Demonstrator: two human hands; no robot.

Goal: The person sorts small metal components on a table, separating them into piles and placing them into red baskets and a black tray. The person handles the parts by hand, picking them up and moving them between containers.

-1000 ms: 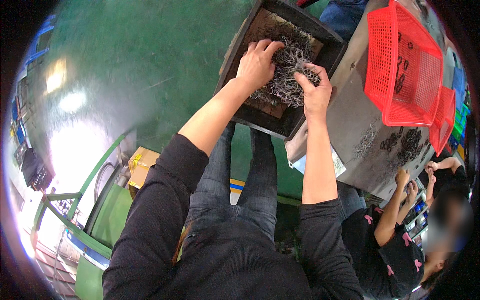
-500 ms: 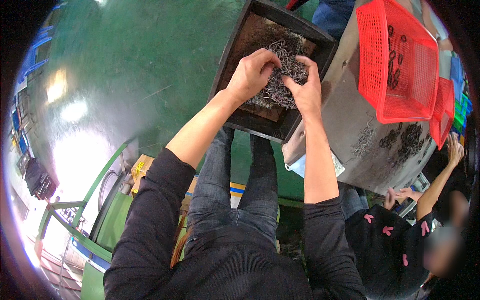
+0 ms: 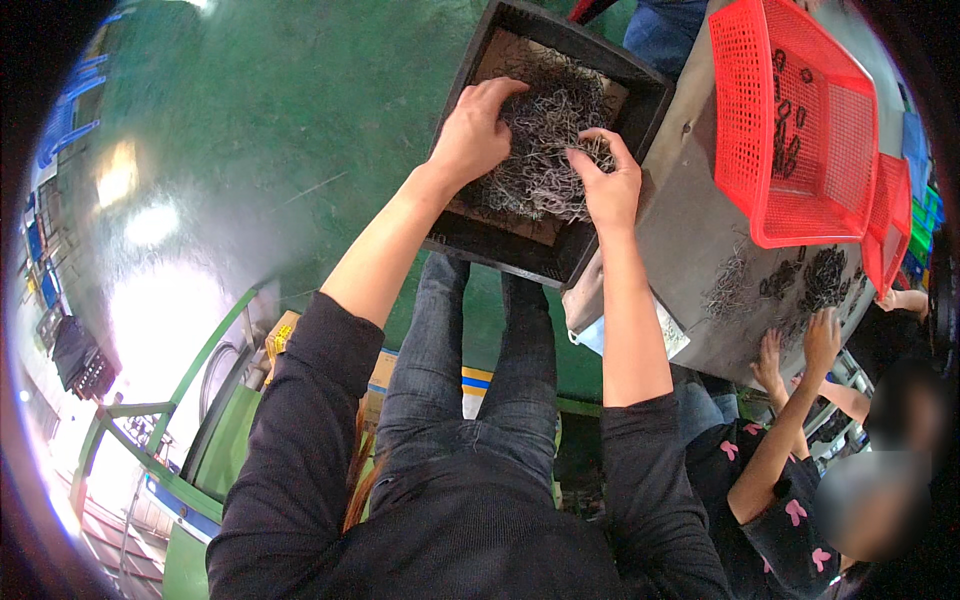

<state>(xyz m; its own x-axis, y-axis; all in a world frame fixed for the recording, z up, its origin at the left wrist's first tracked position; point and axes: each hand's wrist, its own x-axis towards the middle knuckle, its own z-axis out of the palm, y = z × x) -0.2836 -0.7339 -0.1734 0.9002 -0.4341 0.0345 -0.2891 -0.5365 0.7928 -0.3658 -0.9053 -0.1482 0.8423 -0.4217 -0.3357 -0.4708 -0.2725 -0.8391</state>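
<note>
A heap of small bent wire metal pieces, like hooks (image 3: 548, 150), lies in a black tray (image 3: 535, 262) with a brown bottom. My left hand (image 3: 475, 128) reaches over the heap's left side, its fingers curved and apart with nothing visible in them. At the heap's right side is my right hand (image 3: 610, 188), thumb and forefinger spread over the metal pieces; its other fingers are partly hidden. The right fingertips touch or nearly touch the pieces.
A grey table (image 3: 690, 240) stands to the right, with a red basket (image 3: 762, 190) holding dark metal links. Loose dark metal parts (image 3: 825, 275) lie on the table. A co-worker's hands (image 3: 822, 340) reach over its near edge. A green metal frame (image 3: 185, 450) stands at lower left.
My left hand has moved up and left from the heap's middle, its fingers opening. My right hand has shifted slightly. The co-worker's hands have come over the table.
</note>
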